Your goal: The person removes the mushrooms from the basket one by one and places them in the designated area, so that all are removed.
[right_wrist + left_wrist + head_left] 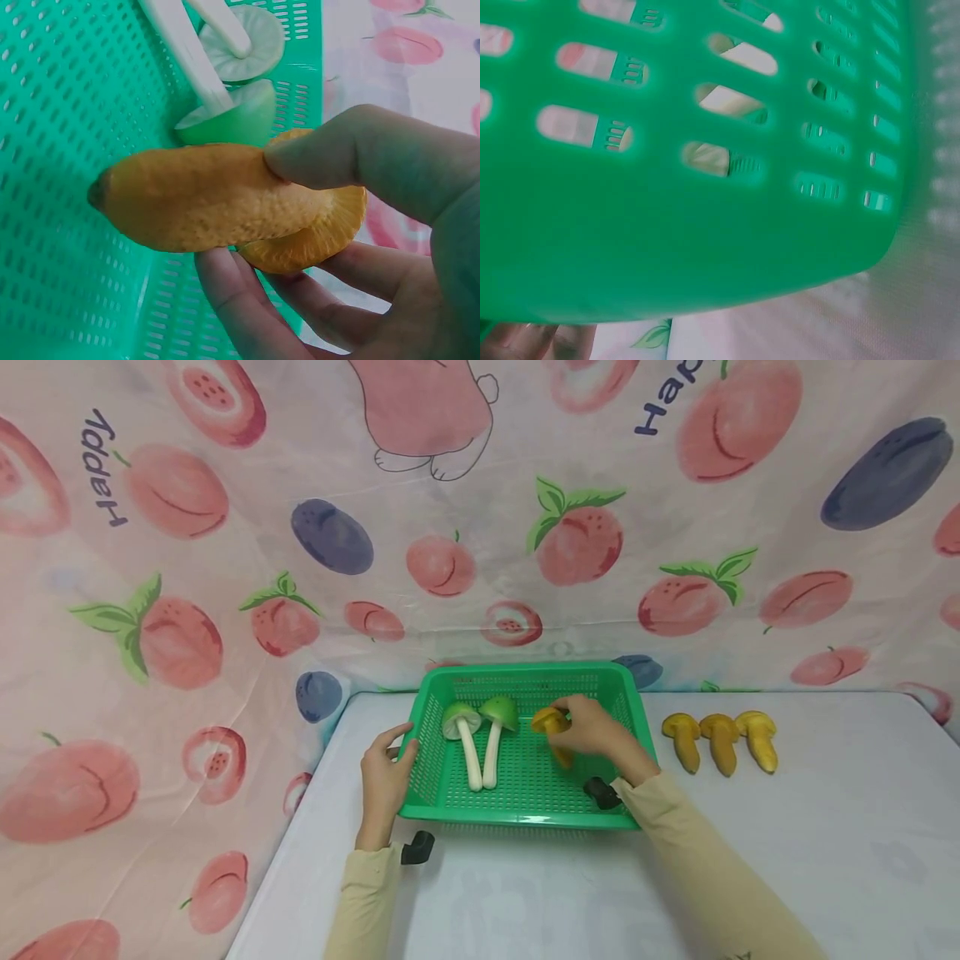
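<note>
My right hand [588, 727] pinches a yellow-brown toy mushroom [202, 199] over the green plastic basket [525, 818]. In the right wrist view, the thumb lies on its stem near the cap and the fingers support it from below. Two green-capped toy mushrooms with long white stems lie side by side in the basket's left half, the left one [471, 760] and the right one [491, 756]. My left hand [385, 777] grips the basket's left rim. In the left wrist view, the perforated basket wall [667, 240] hides most of that hand's fingers [574, 341].
Three more yellow-brown toy mushrooms [723, 743] stand in a row on the white table [825, 843], right of the basket. A fruit-printed cloth [480, 527] hangs behind the table. Each wrist wears a small black camera [418, 847].
</note>
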{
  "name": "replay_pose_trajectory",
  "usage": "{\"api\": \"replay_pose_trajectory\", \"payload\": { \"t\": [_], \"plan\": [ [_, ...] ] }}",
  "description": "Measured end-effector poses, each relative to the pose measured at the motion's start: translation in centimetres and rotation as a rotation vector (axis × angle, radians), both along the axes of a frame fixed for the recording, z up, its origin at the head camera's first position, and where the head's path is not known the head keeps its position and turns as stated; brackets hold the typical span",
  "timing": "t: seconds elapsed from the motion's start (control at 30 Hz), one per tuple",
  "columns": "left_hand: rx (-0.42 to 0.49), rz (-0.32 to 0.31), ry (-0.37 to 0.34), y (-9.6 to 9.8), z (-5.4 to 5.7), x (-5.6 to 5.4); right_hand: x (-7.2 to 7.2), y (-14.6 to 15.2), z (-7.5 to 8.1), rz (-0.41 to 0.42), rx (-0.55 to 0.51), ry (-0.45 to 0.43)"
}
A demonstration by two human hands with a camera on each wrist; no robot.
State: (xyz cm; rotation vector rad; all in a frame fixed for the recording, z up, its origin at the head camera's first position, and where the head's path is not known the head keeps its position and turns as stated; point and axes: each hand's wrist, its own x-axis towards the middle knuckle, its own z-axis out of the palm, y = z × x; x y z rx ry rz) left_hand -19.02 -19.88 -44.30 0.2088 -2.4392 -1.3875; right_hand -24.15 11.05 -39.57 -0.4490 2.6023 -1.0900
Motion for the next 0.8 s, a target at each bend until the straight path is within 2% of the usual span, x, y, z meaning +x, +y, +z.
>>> {"api": "replay_pose_trajectory", "payload": {
  "t": [0.57,0.8],
  "plan": [
    [-0.003,0.007,-0.013,0.1,0.4,0.0,1.3,3.2,1.6,-0.005,-0.036,0.095],
    [-0.002,0.013,-0.013,0.1,0.2,0.1,2.2,4.4,2.7,-0.017,-0.049,0.139]
  ]
}}
